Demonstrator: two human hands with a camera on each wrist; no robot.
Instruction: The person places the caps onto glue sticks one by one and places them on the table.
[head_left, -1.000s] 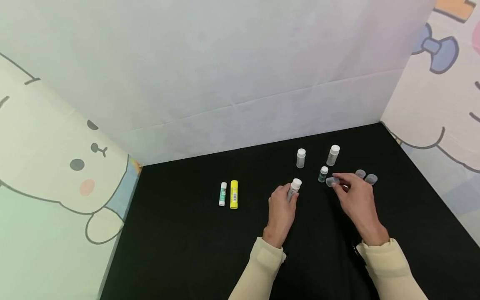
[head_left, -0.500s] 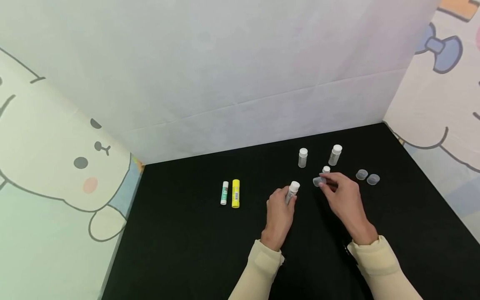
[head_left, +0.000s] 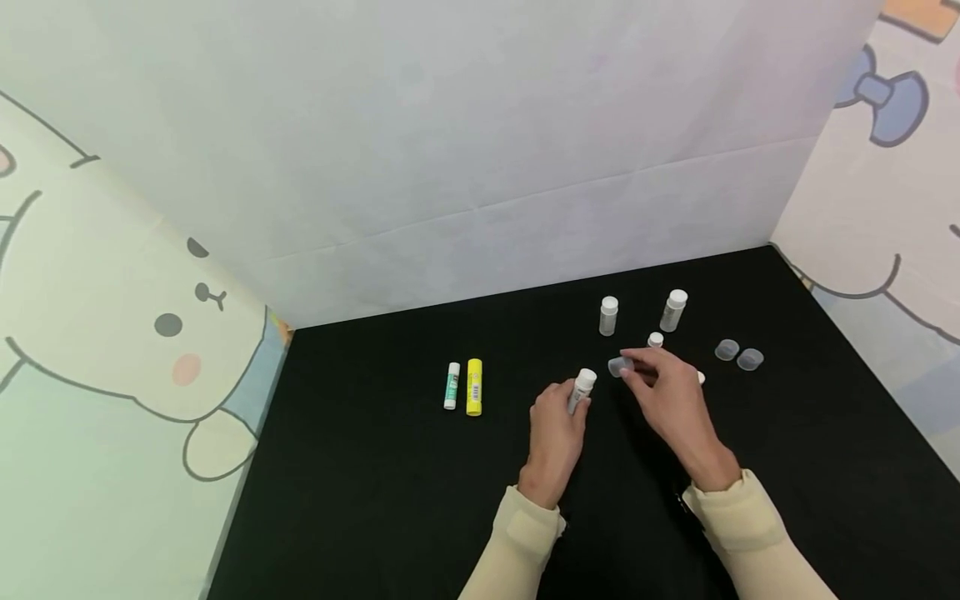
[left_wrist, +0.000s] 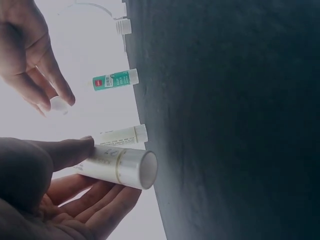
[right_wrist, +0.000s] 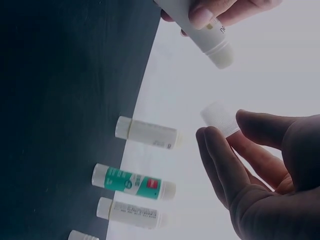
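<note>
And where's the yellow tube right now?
In the head view, the yellow tube is on the black table, left of the person's left hand and just right of the green-and-white tube, not touching it.

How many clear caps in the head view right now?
3: one clear cap pinched in the right hand; a second cap and third cap sit side by side on the black table, farther right. The right hand may hide others.
</note>
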